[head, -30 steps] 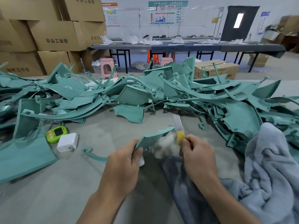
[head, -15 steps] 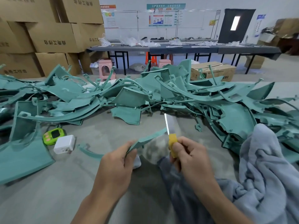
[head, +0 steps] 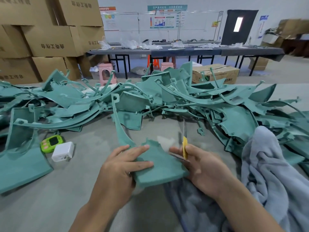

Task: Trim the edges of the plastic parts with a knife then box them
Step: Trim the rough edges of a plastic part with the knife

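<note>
The teal plastic part [head: 160, 166] sits between the 2 hands. The left hand [head: 123, 166] grips its left edge, fingers over its face. The right hand [head: 204, 169], curled round the yellow knife [head: 184, 148], is at its right edge, blade pointing away. 0.5 s earlier the part showed edge-on; now its broad face shows.

Left hand [head: 123, 166] holds plastic part [head: 158, 169]; right hand [head: 204, 168] pinches knife [head: 184, 146], blade up.
</note>
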Action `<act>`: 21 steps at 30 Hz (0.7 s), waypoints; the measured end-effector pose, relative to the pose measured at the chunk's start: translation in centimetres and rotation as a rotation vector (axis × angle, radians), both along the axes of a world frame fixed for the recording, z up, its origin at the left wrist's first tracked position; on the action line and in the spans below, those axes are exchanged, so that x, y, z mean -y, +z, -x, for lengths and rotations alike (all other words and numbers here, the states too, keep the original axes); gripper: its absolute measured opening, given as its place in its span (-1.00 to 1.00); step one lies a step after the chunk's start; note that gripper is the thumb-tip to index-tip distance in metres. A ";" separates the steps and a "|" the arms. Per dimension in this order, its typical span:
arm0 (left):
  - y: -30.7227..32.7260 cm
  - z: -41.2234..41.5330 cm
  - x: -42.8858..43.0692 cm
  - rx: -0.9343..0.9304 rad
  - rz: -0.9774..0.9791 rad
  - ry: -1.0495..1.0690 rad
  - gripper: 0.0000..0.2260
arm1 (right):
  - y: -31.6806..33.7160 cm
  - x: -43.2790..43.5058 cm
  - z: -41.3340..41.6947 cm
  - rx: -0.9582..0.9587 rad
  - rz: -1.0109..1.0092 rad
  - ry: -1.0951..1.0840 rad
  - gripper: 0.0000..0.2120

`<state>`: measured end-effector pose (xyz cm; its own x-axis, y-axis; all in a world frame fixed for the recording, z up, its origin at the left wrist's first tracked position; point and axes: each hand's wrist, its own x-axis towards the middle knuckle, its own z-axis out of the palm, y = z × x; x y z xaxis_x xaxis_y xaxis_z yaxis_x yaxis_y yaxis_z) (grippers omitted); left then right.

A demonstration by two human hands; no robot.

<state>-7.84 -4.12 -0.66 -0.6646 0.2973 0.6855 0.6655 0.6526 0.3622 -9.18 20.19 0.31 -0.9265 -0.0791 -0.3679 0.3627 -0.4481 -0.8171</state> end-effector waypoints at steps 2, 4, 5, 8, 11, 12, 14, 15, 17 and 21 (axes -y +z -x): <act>0.4 -0.1 0.3 0.002 0.026 0.000 -0.77 | 0.2 0.0 -0.1 -0.051 -0.026 -0.012 -0.74; 0.8 -0.1 0.5 0.120 0.111 0.045 -0.64 | 0.3 0.6 -0.4 -0.104 -0.069 -0.048 -0.77; 1.0 -0.1 0.7 0.233 0.182 0.067 -0.47 | 0.1 0.9 -0.5 -0.131 -0.108 -0.058 -0.77; 1.0 -0.7 1.0 0.518 0.294 0.041 -0.13 | -0.5 1.7 -0.9 -0.164 -0.189 -0.121 -0.84; 1.4 -1.4 0.4 0.575 0.278 -0.015 -0.12 | -0.3 1.9 -1.0 -0.128 -0.117 -0.211 -0.88; 1.4 -1.7 -0.3 0.535 0.296 -0.022 -0.13 | -0.2 1.9 -1.0 -0.119 -0.083 -0.231 -0.88; 1.2 -2.2 -2.1 0.404 0.372 -0.013 -0.13 | -0.1 1.9 -1.1 -0.126 -0.017 -0.225 -0.86; 0.9 -2.5 -3.1 0.347 0.395 0.008 -0.15 | -0.1 1.9 -1.2 -0.137 0.007 -0.204 -0.86; 0.2 -2.8 -4.8 0.280 0.361 0.054 -0.18 | 0.0 1.9 -1.6 -0.145 0.041 -0.159 -0.85; 0.1 -3.0 -5.4 0.227 0.166 0.195 -0.35 | 0.9 1.3 -2.2 -0.132 0.162 -0.064 -0.70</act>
<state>-4.81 1.30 -0.52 -0.8498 0.2449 0.4667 0.4373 0.8220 0.3649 -6.96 18.89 1.21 -0.9708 -0.0669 -0.2303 0.2240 -0.5960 -0.7711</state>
